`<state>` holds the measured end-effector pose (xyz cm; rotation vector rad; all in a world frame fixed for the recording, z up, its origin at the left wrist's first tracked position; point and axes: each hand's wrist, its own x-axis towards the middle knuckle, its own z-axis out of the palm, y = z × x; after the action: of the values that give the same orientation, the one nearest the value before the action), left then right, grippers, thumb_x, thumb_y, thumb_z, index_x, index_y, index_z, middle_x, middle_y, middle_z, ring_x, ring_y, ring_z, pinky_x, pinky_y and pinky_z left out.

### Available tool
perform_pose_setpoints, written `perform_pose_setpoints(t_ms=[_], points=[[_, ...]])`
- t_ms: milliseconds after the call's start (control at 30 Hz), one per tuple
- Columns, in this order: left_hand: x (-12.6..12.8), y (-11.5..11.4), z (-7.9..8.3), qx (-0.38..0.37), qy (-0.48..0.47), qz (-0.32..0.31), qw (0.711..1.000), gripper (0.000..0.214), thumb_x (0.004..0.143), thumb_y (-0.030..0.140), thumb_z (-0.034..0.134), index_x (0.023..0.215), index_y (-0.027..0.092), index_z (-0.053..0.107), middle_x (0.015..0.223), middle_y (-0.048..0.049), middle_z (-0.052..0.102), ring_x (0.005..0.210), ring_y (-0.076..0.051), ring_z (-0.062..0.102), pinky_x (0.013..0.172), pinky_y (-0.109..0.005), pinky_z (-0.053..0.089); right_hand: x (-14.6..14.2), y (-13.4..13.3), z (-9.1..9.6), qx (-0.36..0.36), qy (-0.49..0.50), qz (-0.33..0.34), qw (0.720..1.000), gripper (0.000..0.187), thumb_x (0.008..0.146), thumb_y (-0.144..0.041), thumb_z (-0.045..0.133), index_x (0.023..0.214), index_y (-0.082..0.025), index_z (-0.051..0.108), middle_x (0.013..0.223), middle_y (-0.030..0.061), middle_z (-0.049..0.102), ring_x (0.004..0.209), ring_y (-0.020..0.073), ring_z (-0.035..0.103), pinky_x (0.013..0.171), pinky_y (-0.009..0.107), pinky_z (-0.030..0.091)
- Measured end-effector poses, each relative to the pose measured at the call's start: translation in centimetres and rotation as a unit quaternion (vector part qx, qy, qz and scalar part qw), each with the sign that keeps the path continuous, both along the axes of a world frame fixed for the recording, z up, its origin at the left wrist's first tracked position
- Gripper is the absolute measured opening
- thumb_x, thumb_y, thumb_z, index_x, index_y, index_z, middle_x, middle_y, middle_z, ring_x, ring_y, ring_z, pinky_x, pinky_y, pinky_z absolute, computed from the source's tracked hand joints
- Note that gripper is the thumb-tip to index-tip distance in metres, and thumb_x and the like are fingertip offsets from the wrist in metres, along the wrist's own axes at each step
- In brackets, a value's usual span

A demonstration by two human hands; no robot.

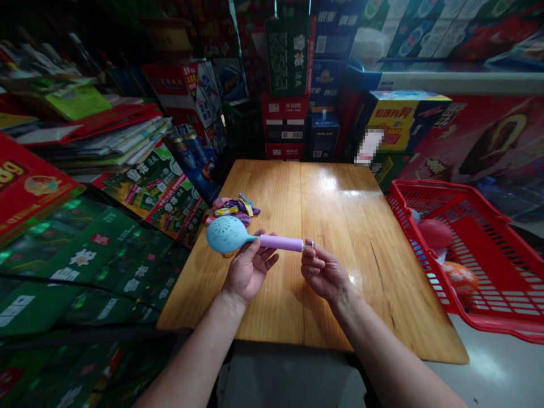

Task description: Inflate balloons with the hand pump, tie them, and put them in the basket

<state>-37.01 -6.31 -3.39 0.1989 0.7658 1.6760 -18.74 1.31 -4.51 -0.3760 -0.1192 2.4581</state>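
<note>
Currently, in the head view, the left hand (247, 272) pinches the neck of a blue inflated balloon (226, 234) (a printed pattern shows on it) at one end of a purple hand pump (281, 242); the right hand (325, 271) has its fingers curled around the pump's handle (309, 246); both things are above the wooden table (340, 215), near a pile of uninflated balloons (236, 208); a red basket (480, 232) stands at the right.

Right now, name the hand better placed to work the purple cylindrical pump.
Likely the right hand: it grips the white handle of the pump, while the left hand holds the round blue balloon by its neck.
</note>
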Motion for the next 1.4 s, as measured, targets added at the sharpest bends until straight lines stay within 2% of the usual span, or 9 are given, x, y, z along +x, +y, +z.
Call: perform_pose_setpoints(t_ms=[167, 300, 467, 567, 867, 1033, 1200, 1300, 1400], points=[[-0.9, 0.5, 0.1, -0.003, -0.012, 0.025, 1.0, 0.028, 0.091, 0.021, 0.069, 0.119, 0.02, 0.067, 0.118, -0.0139, 0.073, 0.094, -0.018, 0.072, 0.079, -0.029, 0.058, 1.1, 0.8, 0.7, 0.012, -0.011, 0.014, 1.0, 0.015, 0.087, -0.014, 0.072, 0.1, -0.012, 0.065, 0.071, -0.003, 0.064, 0.046, 0.0008, 0.044, 0.044, 0.013, 0.038], [-2.0, 0.5, 0.3, 0.015, -0.003, 0.059, 0.998, 0.022, 0.089, 0.021, 0.071, 0.11, 0.02, 0.069, 0.115, -0.0119, 0.074, 0.092, -0.018, 0.072, 0.076, -0.029, 0.059, 1.8, 1.3, 1.5, 0.021, -0.007, -0.012, 1.0, 0.015, 0.088, -0.01, 0.068, 0.102, -0.012, 0.065, 0.068, -0.0054, 0.061, 0.044, 0.0, 0.043, 0.043, 0.011, 0.036], [-1.0, 0.0, 0.3, 0.031, -0.009, 0.009, 0.999, 0.018, 0.088, 0.02, 0.072, 0.106, 0.022, 0.069, 0.123, -0.0106, 0.072, 0.1, -0.022, 0.072, 0.08, -0.034, 0.061, 0.9, 0.5, 1.2, 0.016, -0.011, 0.009, 1.0, 0.019, 0.086, -0.014, 0.073, 0.103, -0.014, 0.065, 0.071, -0.0033, 0.064, 0.048, 0.0024, 0.048, 0.047, 0.013, 0.041], [-0.3, 0.0, 0.3, 0.025, -0.022, 0.014, 0.999, 0.019, 0.086, 0.017, 0.073, 0.104, 0.021, 0.069, 0.12, -0.0115, 0.073, 0.1, -0.022, 0.072, 0.082, -0.034, 0.061, 0.3, 0.2, 0.7, 0.0, -0.009, 0.004, 1.0, 0.018, 0.086, -0.011, 0.072, 0.101, -0.014, 0.064, 0.074, -0.0016, 0.066, 0.051, 0.0026, 0.05, 0.049, 0.013, 0.043], [-0.4, 0.5, 0.1, 0.012, -0.031, 0.064, 0.997, 0.021, 0.088, 0.021, 0.072, 0.109, 0.019, 0.07, 0.115, -0.0122, 0.074, 0.1, -0.021, 0.072, 0.085, -0.033, 0.06, -0.6, -0.1, 0.2, -0.015, 0.003, -0.008, 1.0, 0.013, 0.088, -0.01, 0.069, 0.1, -0.013, 0.063, 0.074, -0.0014, 0.064, 0.05, 0.0019, 0.049, 0.048, 0.012, 0.042], [-0.3, 0.3, 0.1, -0.002, -0.015, 0.035, 0.999, 0.026, 0.09, 0.022, 0.07, 0.115, 0.019, 0.069, 0.117, -0.0137, 0.073, 0.102, -0.021, 0.071, 0.085, -0.035, 0.06, -0.4, -0.2, 0.3, -0.016, 0.007, -0.004, 1.0, 0.011, 0.09, -0.01, 0.068, 0.099, -0.012, 0.063, 0.073, -0.0016, 0.064, 0.049, 0.0014, 0.048, 0.048, 0.012, 0.042], [-2.0, 0.1, 0.6, 0.001, 0.006, 0.063, 0.998, 0.023, 0.091, 0.025, 0.069, 0.113, 0.019, 0.07, 0.112, -0.0127, 0.075, 0.099, -0.02, 0.072, 0.082, -0.032, 0.059, 0.9, 0.7, 1.2, 0.001, -0.009, 0.01, 1.0, 0.008, 0.092, -0.011, 0.063, 0.099, -0.013, 0.064, 0.072, -0.0029, 0.064, 0.046, 0.0012, 0.047, 0.045, 0.012, 0.041], [-2.8, -0.3, 1.0, 0.026, 0.029, 0.076, 0.996, 0.026, 0.092, 0.029, 0.068, 0.118, 0.022, 0.069, 0.116, -0.0109, 0.074, 0.107, -0.023, 0.07, 0.09, -0.04, 0.058, 1.1, 0.8, 1.5, 0.01, 0.006, -0.006, 1.0, 0.009, 0.09, -0.01, 0.065, 0.098, -0.013, 0.064, 0.07, -0.0041, 0.064, 0.045, 0.0009, 0.047, 0.044, 0.011, 0.041], [-2.1, -0.6, 0.8, 0.029, 0.03, 0.023, 0.999, 0.031, 0.092, 0.032, 0.068, 0.122, 0.024, 0.067, 0.121, -0.0116, 0.073, 0.113, -0.028, 0.068, 0.097, -0.05, 0.054, 0.4, 0.1, 1.1, 0.007, -0.009, 0.006, 1.0, 0.014, 0.087, -0.011, 0.071, 0.099, -0.014, 0.064, 0.073, -0.002, 0.067, 0.049, 0.0021, 0.051, 0.047, 0.012, 0.044]])
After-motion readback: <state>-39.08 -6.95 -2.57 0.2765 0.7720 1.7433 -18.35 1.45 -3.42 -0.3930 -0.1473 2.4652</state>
